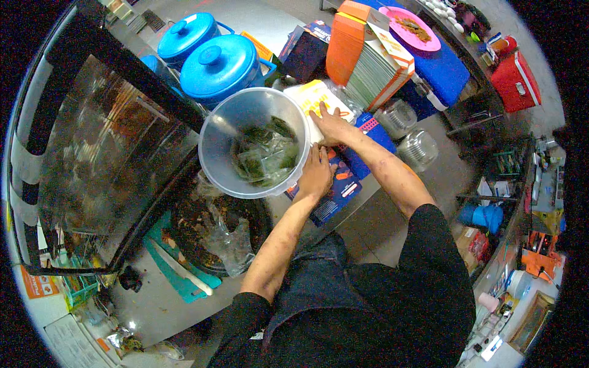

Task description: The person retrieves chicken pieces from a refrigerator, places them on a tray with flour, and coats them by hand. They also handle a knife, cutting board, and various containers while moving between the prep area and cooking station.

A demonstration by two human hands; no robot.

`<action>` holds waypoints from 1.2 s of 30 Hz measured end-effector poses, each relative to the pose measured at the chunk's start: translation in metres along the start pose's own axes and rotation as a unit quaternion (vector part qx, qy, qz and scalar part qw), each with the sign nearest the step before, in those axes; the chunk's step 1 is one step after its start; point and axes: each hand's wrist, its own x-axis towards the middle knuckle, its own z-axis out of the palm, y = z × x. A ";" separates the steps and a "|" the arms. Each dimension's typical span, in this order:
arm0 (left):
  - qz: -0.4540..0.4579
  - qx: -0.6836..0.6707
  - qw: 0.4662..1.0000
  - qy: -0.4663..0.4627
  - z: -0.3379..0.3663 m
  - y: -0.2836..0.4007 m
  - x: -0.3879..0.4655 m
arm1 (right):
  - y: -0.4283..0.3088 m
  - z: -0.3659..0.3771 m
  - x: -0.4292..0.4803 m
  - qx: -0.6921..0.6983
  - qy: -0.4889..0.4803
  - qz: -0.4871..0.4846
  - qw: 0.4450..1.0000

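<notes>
My right hand [333,126] lies with spread fingers on top of a white stack of folded paper packaging with yellow print [317,99]. At the stack's near edge is my left hand [316,177], its fingers close together beside the bucket's rim. Whether the left fingers pinch anything is hidden. Left of both hands stands a translucent plastic bucket [216,156] holding several small clear plastic packets with dark green contents [267,154]. Under and beside the hands are dark blue printed boxes [338,198].
Two blue lidded pots [221,64] stand beyond the bucket. Orange-edged folded cartons [349,50] rise at the back, near a pink plate of food [414,30]. Clear plastic containers [416,149] sit to the right. A knife [179,267] rests on a teal cutting board [172,273] by a glass-sided cabinet [115,156].
</notes>
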 end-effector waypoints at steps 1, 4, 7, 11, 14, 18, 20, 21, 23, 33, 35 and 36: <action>-0.013 0.011 0.999 -0.033 0.001 0.000 0.002 | 0.000 0.002 0.001 -0.016 -0.020 0.012 1.000; -0.057 -0.080 0.995 -0.025 0.004 0.003 -0.001 | -0.005 0.009 0.005 -0.009 -0.007 0.042 0.999; -0.074 -0.077 0.994 0.015 0.009 0.001 -0.004 | -0.010 0.010 0.010 -0.007 -0.018 0.051 0.998; -0.020 -0.071 0.994 0.077 0.017 -0.012 -0.002 | -0.011 0.010 0.011 -0.017 -0.039 0.036 0.998; -0.031 -0.071 0.997 0.026 0.022 -0.019 0.002 | -0.017 0.010 0.006 -0.046 0.008 0.009 0.999; -0.041 -0.082 0.996 0.018 0.023 -0.020 0.006 | -0.033 -0.017 -0.002 -0.010 0.104 -0.016 0.994; -0.020 -0.055 0.997 0.041 0.022 -0.019 0.007 | -0.029 -0.054 -0.012 -0.067 0.089 -0.027 0.993; -0.015 -0.045 0.998 0.038 0.021 -0.019 0.009 | -0.022 -0.079 -0.020 -0.077 0.127 -0.050 0.988; -0.030 -0.059 0.997 0.028 0.016 -0.017 0.011 | -0.005 -0.138 -0.037 0.006 0.091 -0.003 0.996; 0.243 -0.239 0.886 0.313 -0.154 0.054 -0.063 | -0.017 -0.222 -0.222 0.499 0.340 -0.048 0.796; 0.064 -0.035 0.880 0.470 -0.206 0.048 -0.089 | -0.050 -0.201 -0.227 0.479 0.323 -0.041 0.815; 0.069 -0.036 0.892 0.446 -0.228 0.034 -0.096 | -0.069 -0.190 -0.224 0.522 0.278 -0.046 0.805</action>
